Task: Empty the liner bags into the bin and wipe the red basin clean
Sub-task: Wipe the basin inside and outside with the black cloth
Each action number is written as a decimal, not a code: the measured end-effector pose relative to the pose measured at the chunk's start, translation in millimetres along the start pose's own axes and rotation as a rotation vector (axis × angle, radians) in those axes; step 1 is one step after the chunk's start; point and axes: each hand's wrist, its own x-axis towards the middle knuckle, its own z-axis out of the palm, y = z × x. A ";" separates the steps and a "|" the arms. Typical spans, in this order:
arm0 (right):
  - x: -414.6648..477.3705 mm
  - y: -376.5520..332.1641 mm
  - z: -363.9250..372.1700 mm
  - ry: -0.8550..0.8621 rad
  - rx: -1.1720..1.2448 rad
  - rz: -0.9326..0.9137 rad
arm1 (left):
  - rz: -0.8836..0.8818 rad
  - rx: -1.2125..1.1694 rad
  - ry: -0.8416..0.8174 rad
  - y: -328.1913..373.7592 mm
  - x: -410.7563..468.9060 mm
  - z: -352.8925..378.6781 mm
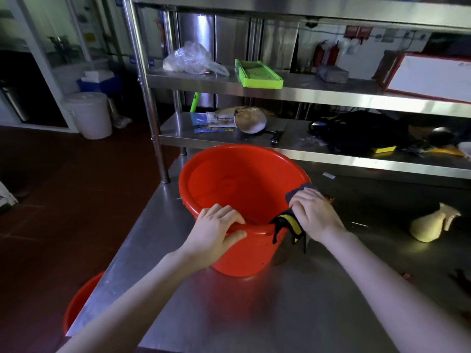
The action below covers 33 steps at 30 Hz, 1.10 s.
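Observation:
The red basin [237,189] stands upright on the steel table [267,314], its inside bare. My left hand [216,228] grips the basin's near rim, fingers curled over the edge and thumb on the outside. My right hand [314,212] presses a dark cloth with yellow stripes [289,225] against the right rim; part of the cloth hangs down the outside wall. No liner bags are in the basin.
A second red container [79,301] sits on the floor by the table's left edge. A white lidded bucket [89,113] stands far left. Shelves behind hold a clear plastic bag [191,59], a green tray [257,73] and a pan. A yellowish bottle [430,225] lies at right.

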 end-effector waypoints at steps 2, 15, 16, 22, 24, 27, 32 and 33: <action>-8.8 -19.3 7.0 0.102 0.029 0.099 | -0.008 0.003 0.032 3.5 0.4 1.4; -18.5 -17.8 -2.4 -0.016 0.014 -0.076 | 0.015 0.169 -0.153 -59.3 -11.2 -52.0; -12.5 -7.4 -5.6 -0.065 -0.005 -0.079 | 0.024 0.167 -0.148 -56.0 -11.3 -48.3; -11.3 -20.6 -1.0 0.015 -0.069 0.158 | -0.040 0.028 0.038 -27.7 -11.9 -22.0; -22.0 -69.4 11.4 0.091 -0.173 0.193 | -0.050 0.047 0.049 -12.0 -8.8 -15.5; -33.7 -125.1 24.1 0.182 -0.140 0.132 | -0.066 0.043 0.066 6.2 -11.4 -7.0; -30.2 -74.9 7.3 0.122 -0.073 -0.064 | 0.004 -0.033 -0.027 -6.8 -20.7 -16.8; -25.3 -55.7 0.2 0.041 -0.037 -0.071 | 0.020 -0.039 -0.045 -11.7 -20.4 -21.6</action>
